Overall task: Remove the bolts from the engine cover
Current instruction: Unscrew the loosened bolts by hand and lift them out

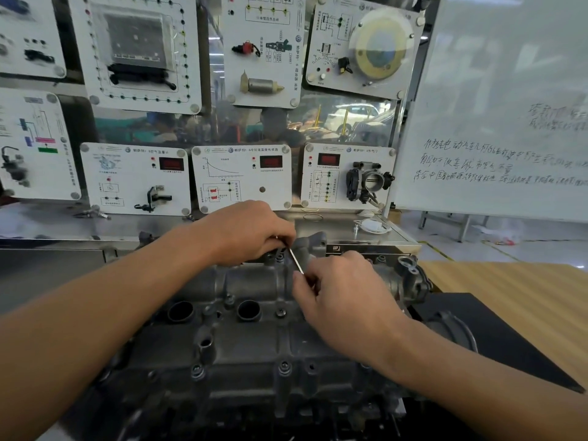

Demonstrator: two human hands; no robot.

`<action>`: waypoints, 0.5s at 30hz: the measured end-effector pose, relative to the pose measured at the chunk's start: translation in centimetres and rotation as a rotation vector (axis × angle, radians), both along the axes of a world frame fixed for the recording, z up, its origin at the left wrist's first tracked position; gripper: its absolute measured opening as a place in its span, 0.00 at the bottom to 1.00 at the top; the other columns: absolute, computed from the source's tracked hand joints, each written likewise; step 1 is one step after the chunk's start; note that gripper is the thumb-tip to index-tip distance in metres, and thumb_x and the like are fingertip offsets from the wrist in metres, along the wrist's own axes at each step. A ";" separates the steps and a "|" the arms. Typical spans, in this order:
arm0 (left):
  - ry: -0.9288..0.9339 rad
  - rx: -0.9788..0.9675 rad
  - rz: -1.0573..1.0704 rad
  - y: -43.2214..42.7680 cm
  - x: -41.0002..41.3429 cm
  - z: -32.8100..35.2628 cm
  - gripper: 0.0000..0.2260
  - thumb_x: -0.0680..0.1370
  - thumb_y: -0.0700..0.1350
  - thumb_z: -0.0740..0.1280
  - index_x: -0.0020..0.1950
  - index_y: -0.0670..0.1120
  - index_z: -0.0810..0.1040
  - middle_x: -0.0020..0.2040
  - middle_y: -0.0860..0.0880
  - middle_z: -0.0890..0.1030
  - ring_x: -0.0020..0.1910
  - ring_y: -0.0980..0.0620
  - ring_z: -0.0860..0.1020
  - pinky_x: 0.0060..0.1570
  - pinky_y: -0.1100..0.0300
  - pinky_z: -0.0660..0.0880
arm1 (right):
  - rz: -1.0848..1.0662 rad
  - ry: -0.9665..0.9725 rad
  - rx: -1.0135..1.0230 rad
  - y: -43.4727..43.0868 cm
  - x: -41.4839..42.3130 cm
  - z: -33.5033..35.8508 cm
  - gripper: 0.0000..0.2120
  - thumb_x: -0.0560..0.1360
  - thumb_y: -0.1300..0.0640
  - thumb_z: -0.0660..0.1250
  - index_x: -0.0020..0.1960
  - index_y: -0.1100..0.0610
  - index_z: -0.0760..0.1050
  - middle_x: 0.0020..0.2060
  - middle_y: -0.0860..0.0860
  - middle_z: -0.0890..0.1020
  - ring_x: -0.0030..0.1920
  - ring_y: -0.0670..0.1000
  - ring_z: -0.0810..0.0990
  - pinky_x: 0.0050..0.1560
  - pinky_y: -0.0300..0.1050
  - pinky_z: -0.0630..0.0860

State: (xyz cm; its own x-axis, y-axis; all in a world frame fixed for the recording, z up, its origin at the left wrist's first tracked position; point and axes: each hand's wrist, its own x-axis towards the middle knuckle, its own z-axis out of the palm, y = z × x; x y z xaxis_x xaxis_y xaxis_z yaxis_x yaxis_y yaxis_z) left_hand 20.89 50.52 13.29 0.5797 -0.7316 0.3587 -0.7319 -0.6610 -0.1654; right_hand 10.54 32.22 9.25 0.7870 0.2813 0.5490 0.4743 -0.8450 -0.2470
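A dark grey engine cover (248, 351) fills the lower middle of the head view, with two round plug holes and several bolts in it. A thin silver L-shaped key (295, 260) stands over a bolt (279, 258) at the cover's far edge. My left hand (245, 232) pinches the key's upper end. My right hand (342, 294) grips the key's long arm from the right. More bolts sit along the near edge, one of them a near bolt (284, 367). The key's tip is hidden by my left fingers.
A panel of white training boards (241, 178) rises right behind the engine. A whiteboard (496, 122) stands at the right. A wooden tabletop (515, 288) and a black mat (509, 342) lie to the right. A white cable coil (370, 225) sits on the steel shelf.
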 end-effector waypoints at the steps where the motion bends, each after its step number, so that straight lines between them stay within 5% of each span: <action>1: -0.008 0.007 -0.002 0.0 0.0 -0.1 0.06 0.81 0.47 0.65 0.54 0.53 0.81 0.45 0.55 0.85 0.41 0.56 0.76 0.47 0.55 0.74 | -0.010 -0.002 -0.011 0.1 -0.1 -0.2 0.22 0.79 0.45 0.58 0.30 0.52 0.61 0.28 0.50 0.72 0.33 0.57 0.73 0.34 0.48 0.72; 15: -0.025 0.009 0.001 -0.1 -0.1 -0.6 0.05 0.80 0.45 0.65 0.52 0.53 0.80 0.43 0.54 0.84 0.40 0.53 0.77 0.43 0.54 0.74 | -0.042 -0.060 -0.131 2.0 -1.1 -0.7 0.21 0.77 0.45 0.60 0.30 0.53 0.59 0.28 0.48 0.64 0.30 0.54 0.64 0.31 0.44 0.63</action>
